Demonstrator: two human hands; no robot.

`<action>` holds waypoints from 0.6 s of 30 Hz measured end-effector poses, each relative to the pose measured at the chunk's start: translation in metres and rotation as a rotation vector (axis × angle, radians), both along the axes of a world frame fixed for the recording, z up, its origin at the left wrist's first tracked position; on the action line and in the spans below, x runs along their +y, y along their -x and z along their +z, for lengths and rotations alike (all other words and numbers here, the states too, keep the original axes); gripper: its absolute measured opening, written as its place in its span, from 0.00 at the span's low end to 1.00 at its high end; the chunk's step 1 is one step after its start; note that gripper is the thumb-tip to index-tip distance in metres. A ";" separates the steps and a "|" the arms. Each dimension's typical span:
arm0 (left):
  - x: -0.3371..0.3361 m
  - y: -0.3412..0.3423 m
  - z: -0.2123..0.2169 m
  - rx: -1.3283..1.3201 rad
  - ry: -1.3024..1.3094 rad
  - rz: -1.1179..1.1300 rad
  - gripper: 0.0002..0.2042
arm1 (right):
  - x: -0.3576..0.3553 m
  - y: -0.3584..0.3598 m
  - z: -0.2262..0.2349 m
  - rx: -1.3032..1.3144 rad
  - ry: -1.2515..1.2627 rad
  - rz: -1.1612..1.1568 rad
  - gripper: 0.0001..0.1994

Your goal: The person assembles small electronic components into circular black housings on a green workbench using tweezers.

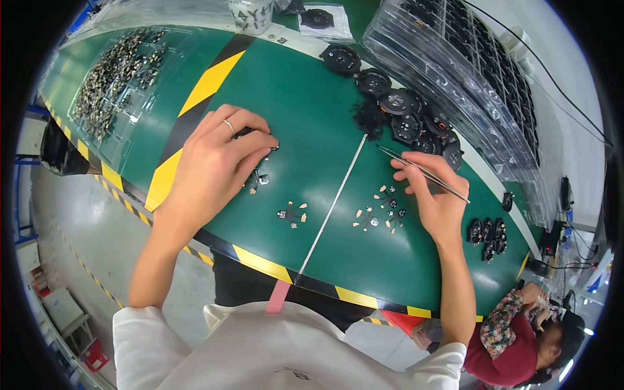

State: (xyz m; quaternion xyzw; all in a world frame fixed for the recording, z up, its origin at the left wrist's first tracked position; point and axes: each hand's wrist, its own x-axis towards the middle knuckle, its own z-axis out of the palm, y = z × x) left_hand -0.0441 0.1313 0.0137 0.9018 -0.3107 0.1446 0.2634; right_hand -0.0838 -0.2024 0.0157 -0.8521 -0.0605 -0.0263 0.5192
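Smooth green tabletop; right hand grips slender metal tweezers, left hand pinches small dark piece.

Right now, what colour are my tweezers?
The tweezers are silvery grey; the head view shows this best.

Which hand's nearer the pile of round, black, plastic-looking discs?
Right. The right hand, holding slim silver metal tweezers, is just on the near side of the pile; the left hand is farther off, to its left.

left hand curls palm-down, pinching; right hand grips, well apart from it.
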 end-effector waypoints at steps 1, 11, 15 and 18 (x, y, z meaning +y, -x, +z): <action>-0.001 0.000 -0.001 0.008 0.015 0.004 0.06 | -0.001 0.001 -0.001 0.001 0.016 0.000 0.10; -0.007 0.013 -0.005 0.034 0.038 0.019 0.08 | 0.000 0.003 -0.003 0.006 0.036 -0.014 0.10; -0.005 0.018 -0.004 0.143 0.098 0.049 0.10 | 0.001 0.000 -0.003 0.004 0.049 -0.018 0.11; -0.004 0.019 -0.001 0.182 0.161 0.046 0.10 | 0.001 -0.002 -0.002 0.019 0.073 -0.023 0.10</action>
